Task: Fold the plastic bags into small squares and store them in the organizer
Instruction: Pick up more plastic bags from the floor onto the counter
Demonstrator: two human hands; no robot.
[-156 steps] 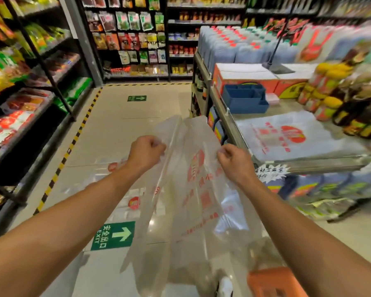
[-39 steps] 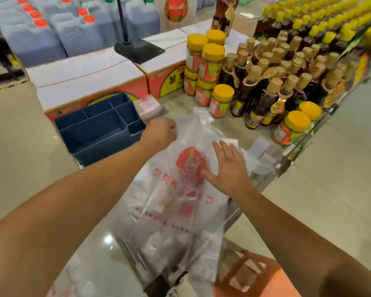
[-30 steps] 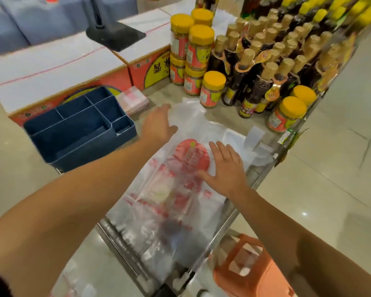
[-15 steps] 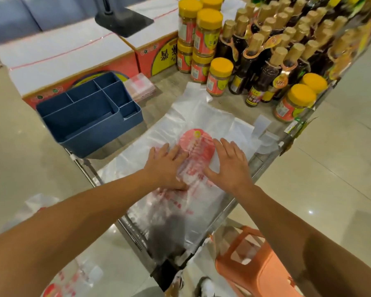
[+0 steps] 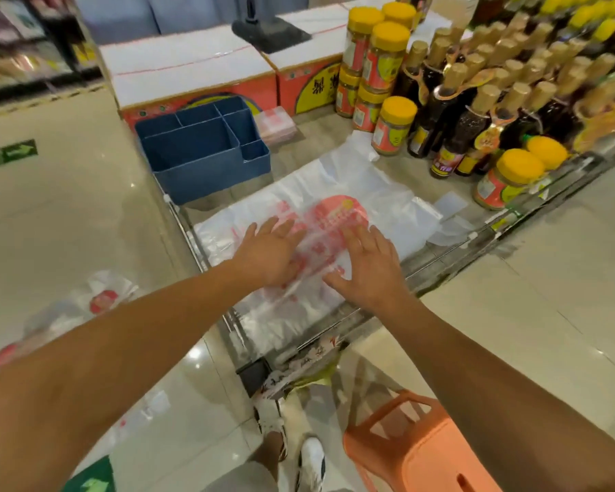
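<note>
Head view: we are pressing both palms, fingers spread flat, on the bag point(image 5: 352, 186) lying at the shelf's point(image 5: 451, 250) near edge. Our left hand point(image 5: 268, 255) and right hand point(image 5: 366, 269) are sitting side by side on its near half; its long axis is running away from us, the organizer point(image 5: 203, 150) standing beyond at left.

Shelf point(image 5: 309, 134): carries a flat plastic bag point(image 5: 370, 186), a blue organizer point(image 5: 206, 161) at the left corner, a folded stack point(image 5: 277, 126) beside it, two cartons point(image 5: 192, 71) behind, jars point(image 5: 393, 126) and bottles point(image 5: 444, 133) at right.

Floor point(image 5: 68, 221): more bags point(image 5: 86, 307), an orange stool point(image 5: 416, 452).
</note>
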